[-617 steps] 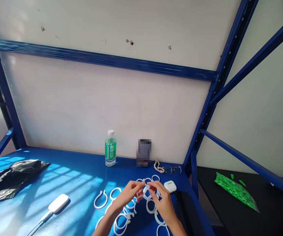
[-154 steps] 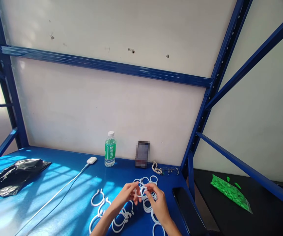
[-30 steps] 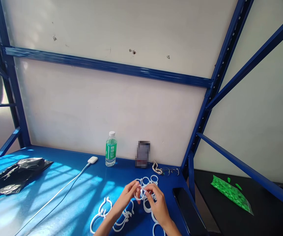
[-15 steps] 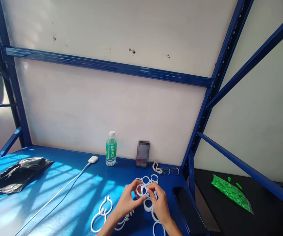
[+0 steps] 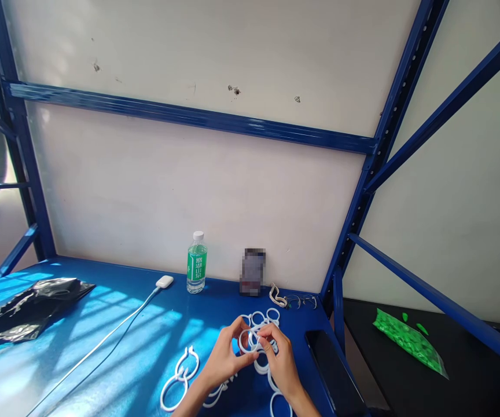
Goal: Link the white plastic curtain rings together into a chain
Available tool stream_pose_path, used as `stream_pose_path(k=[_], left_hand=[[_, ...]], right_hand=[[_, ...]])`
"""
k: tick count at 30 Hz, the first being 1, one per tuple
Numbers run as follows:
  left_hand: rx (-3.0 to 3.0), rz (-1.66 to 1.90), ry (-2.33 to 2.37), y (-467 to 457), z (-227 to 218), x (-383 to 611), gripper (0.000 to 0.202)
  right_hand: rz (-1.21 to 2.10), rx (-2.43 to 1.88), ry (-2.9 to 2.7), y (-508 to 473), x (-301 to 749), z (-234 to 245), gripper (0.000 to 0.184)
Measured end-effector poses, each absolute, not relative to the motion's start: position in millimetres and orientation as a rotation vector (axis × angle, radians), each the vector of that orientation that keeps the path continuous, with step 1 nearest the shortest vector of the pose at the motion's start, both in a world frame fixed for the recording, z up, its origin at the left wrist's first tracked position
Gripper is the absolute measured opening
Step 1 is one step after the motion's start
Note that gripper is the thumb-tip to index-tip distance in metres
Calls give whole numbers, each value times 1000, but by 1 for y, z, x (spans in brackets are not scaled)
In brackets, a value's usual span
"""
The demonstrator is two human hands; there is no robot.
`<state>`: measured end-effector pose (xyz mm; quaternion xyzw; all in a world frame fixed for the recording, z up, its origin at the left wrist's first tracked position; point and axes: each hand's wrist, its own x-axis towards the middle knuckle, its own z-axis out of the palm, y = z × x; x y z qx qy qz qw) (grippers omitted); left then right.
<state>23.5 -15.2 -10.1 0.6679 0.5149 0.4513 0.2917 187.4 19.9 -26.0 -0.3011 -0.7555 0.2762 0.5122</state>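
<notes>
Between my two hands, above the table, is a white plastic curtain ring [image 5: 242, 343]. My left hand [image 5: 229, 351] has its thumb and fingers closed around the ring's left side. My right hand [image 5: 281, 360] pinches the ring's right edge between thumb and fingertips. More white rings [image 5: 272, 315] lie behind and below my hands, several of them partly covered by my fingers. To the left of my left forearm rest two linked rings [image 5: 174, 394], the upper one with a gap in its rim. Other rings [image 5: 217, 395] show partly under that forearm.
A phone [image 5: 334, 370] lies to the right of my right hand. Behind stand a water bottle [image 5: 197, 263] and a blurred upright box-like object [image 5: 252, 272], with glasses [image 5: 302, 302] nearby. A white cable [image 5: 102, 341] and black plastic bag [image 5: 33, 310] lie left. Blue rack posts [image 5: 358, 202] frame the table.
The ring in my hands has tilted and shifted slightly left. My hands have stayed almost in place, and everything on the table is where it was.
</notes>
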Motion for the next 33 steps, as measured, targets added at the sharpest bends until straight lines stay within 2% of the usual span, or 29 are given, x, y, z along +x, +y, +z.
stream_pose_path(k=[11, 16, 20, 24, 28, 33], left_hand=[[1827, 1205, 1311, -11, -17, 23, 31], [2117, 1107, 1497, -6, -19, 15, 49], [2135, 879, 2118, -3, -16, 0, 28], [1771, 670, 2655, -7, -16, -27, 29], [1496, 467, 2721, -13, -19, -48, 30], [1528, 426, 2493, -12, -25, -56, 25]], right_hand=[[624, -746, -1809, 21, 188, -24, 21], [544, -844, -1792, 23, 191, -20, 23], [492, -911, -1786, 27, 196, -19, 27], [469, -930, -1803, 31, 199, -22, 28], [451, -942, -1804, 31, 198, -24, 28], [424, -946, -1793, 34, 199, -26, 28]])
